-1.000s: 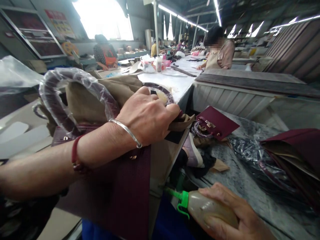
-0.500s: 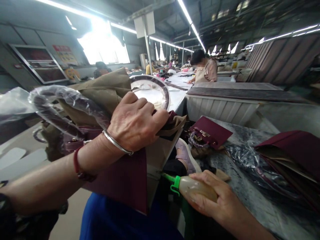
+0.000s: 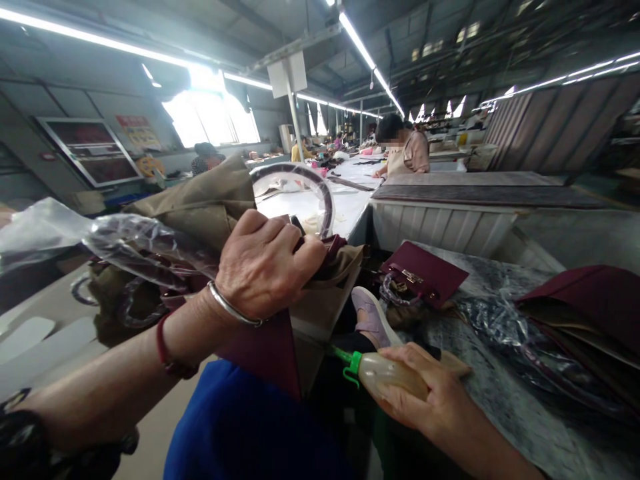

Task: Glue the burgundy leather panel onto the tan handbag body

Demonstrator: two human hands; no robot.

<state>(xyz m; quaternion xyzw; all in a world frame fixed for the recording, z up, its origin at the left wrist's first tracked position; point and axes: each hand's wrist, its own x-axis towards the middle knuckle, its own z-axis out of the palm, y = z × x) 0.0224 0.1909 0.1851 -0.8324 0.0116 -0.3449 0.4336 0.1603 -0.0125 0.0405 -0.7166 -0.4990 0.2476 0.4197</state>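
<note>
My left hand [image 3: 267, 267] grips the top edge of a burgundy handbag [image 3: 265, 343] lifted over my lap. The bag has tan paper stuffing [image 3: 200, 203] and handles wrapped in clear plastic [image 3: 145, 243]; one wrapped handle [image 3: 310, 183] arches above my fingers. My right hand [image 3: 425, 400] holds a squeeze bottle of yellowish glue [image 3: 387, 375] with a green nozzle [image 3: 347, 363] pointing left, low at the centre right. The bottle is apart from the bag.
A finished burgundy bag [image 3: 425, 273] lies on the grey speckled surface [image 3: 500, 400] ahead. More burgundy bags in plastic [image 3: 575, 313] are stacked at right. A long white worktable [image 3: 345, 200] runs back, with a person in beige [image 3: 407, 150] and other workers beyond.
My left hand has raised the bag and tipped it toward me. My right hand has lifted the glue bottle up and slightly left. The view has tilted upward.
</note>
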